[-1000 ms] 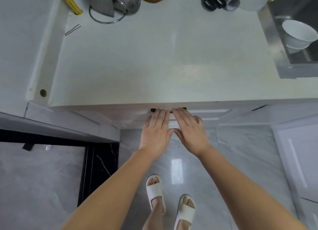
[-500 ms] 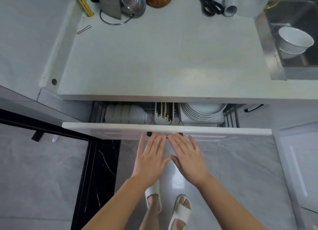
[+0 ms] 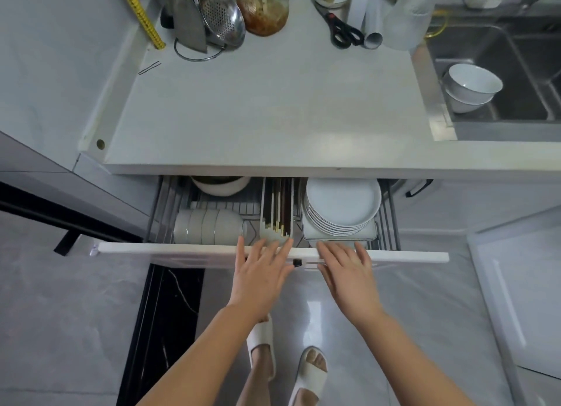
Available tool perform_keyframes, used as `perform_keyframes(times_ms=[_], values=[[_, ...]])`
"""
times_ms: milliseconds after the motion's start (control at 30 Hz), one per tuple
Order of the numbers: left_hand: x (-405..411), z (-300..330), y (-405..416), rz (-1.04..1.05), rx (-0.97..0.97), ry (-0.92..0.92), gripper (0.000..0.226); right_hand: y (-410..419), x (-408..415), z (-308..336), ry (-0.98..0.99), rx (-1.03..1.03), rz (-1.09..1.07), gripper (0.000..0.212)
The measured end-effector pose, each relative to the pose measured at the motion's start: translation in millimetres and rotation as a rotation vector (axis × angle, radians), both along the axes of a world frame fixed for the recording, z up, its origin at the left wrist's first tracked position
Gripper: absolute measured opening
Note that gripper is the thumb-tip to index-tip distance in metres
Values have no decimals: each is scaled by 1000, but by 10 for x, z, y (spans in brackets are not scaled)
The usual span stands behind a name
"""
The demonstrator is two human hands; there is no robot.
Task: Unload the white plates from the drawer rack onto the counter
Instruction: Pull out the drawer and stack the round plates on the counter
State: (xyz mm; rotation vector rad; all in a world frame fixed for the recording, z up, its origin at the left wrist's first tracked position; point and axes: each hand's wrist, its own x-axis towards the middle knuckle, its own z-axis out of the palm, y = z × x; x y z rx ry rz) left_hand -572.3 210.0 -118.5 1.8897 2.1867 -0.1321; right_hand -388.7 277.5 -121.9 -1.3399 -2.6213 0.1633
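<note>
The drawer (image 3: 188,250) stands pulled out under the bench (image 3: 267,114); at its left a row of bowls (image 3: 206,226) lies on its side in the wire rack (image 3: 387,214); a narrow tray of chopsticks (image 3: 277,208) sits in the middle; the left hand (image 3: 262,272) hovers flat over the drawer front, fingers spread and released, its tips just before that tray; the right hand (image 3: 349,272) is likewise spread wide and grasps nothing; the stack of white plates (image 3: 343,206) lies in the right compartment, just beyond the right hand's fingertips, apart from them; further right two bowls rest in the sink (image 3: 498,53).
</note>
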Motion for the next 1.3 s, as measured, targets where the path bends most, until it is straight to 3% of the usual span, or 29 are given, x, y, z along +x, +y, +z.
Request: perform_keyframes(times_ms=[467, 733, 967, 1100, 1300], values=[[148, 106, -182, 95, -34, -118, 36, -221, 56, 224, -22, -251, -32, 27], [140, 107, -302, -3, -80, -132, 31, -367, 155, 379, -12, -298, 14, 19], [143, 208, -300, -128, -186, -98, 31, -336, 226, 377, -91, -508, 61, 31], [95, 277, -210, -210, -263, -97, 31, -241, 197, 419, -164, -610, 63, 25], [90, 401, 99, -165, -272, -199, 35, -44, 214, 457, -9, -811, -229, 30]])
